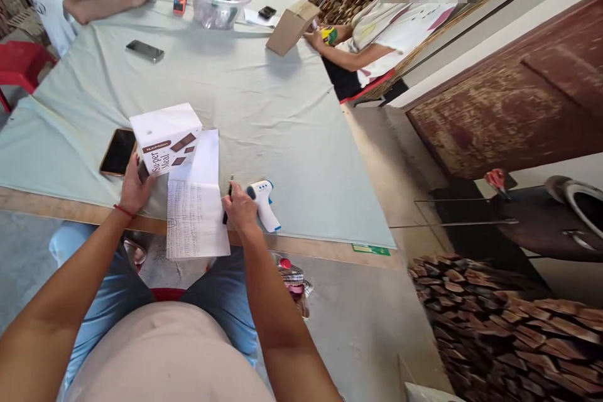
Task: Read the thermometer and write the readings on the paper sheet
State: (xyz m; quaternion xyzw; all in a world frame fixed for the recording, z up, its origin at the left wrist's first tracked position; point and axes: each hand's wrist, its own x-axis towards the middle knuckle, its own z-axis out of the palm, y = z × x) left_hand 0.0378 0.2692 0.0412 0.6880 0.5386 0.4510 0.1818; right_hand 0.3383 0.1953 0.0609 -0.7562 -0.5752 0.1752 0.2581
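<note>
Two grips: left fingers (pixel 132 169) curled against boxy white carton (pixel 166 132), right fingers (pixel 239 196) closed around slim black pen (pixel 230 189).

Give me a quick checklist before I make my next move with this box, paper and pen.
1. White box in left hand: ok, held near its lower left side in view.
2. Pen in right hand: ok.
3. Paper lying fully on the table: not ok, its near end overhangs the table edge.
4. White box resting on the table: cannot tell, its underside is hidden.
5. Thermometer gun clear of right hand: cannot tell, they look very close.
</note>
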